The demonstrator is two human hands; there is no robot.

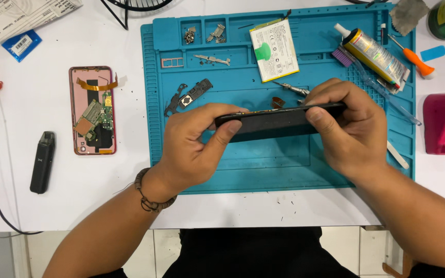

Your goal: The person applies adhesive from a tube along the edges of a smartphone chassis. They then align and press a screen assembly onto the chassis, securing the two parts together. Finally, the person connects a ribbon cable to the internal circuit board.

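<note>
Black phone (279,122), thin, stiff, held edge-on above blue mat (197,175). My left hand (194,149) pinches left end, my right hand (346,126) clamps right end. Feels light, likely slick, fragile; best gripped by edges, not flat faces. Battery (274,50) lies beyond.

A flat black phone body (276,122), tilted edge-up, lies lengthwise above the blue mat (284,170).
</note>
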